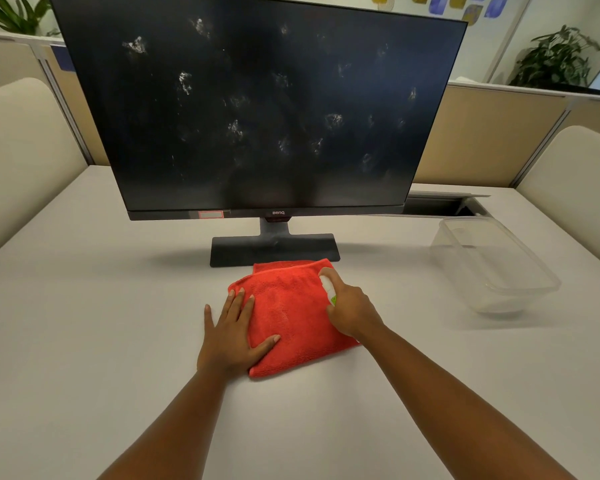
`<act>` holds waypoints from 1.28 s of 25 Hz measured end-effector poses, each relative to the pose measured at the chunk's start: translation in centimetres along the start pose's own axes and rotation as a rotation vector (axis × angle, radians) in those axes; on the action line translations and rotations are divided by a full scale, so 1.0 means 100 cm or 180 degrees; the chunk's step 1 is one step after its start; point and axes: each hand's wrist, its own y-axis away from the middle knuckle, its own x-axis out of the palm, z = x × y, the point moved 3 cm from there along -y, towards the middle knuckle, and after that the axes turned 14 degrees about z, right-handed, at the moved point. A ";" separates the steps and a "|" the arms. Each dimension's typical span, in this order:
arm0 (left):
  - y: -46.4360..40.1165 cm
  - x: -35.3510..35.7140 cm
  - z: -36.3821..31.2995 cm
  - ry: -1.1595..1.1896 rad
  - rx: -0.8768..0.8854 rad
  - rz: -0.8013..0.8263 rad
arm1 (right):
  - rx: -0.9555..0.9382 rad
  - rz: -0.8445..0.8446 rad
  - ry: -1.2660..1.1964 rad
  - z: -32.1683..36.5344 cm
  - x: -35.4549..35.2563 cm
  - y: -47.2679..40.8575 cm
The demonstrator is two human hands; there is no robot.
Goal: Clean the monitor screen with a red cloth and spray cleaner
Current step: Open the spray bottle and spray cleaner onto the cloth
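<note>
Desk (84, 341): pale, flat, carries everything in reach.

Monitor screen (257, 98): upright on its stand at the far middle of the desk, dark, flecked all over with whitish smudges. No wiping appears done yet, judging by how evenly the marks are spread.

Clear plastic container (492, 265): off to the right, well apart from the work, so out of the way.

Red cloth (291, 317): folded, lying flat just in front of the stand's base, its far edge touching or nearly touching it.

Left hand (232, 337): fingers straight and spread, palm down on the cloth's left edge — likely pinning it so it stays put under the spray.

Right hand (350, 306): fingers curled round a small white spray bottle (328, 289) with a green label, nozzle end over the cloth's right part — probably wetting the cloth rather than the screen, keeping liquid off the panel. Whether the nozzle is pressed, cannot tell.
</note>
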 end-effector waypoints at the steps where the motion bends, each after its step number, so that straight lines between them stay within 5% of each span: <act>1: 0.000 0.000 0.000 0.0007 0.0002 -0.0001 | -0.0001 0.0038 -0.0038 -0.002 0.002 0.001; 10: 0.001 0.000 -0.001 0.0075 0.0032 -0.0039 | -0.0191 0.0372 -0.0417 0.005 0.007 0.011; 26: 0.000 0.002 0.002 0.0023 0.0028 -0.0086 | 0.0002 -0.0067 -0.0619 -0.017 -0.007 0.024; 32: 0.000 0.002 0.002 0.0052 0.0049 -0.0095 | -0.0060 0.0201 -0.0725 0.009 -0.001 0.006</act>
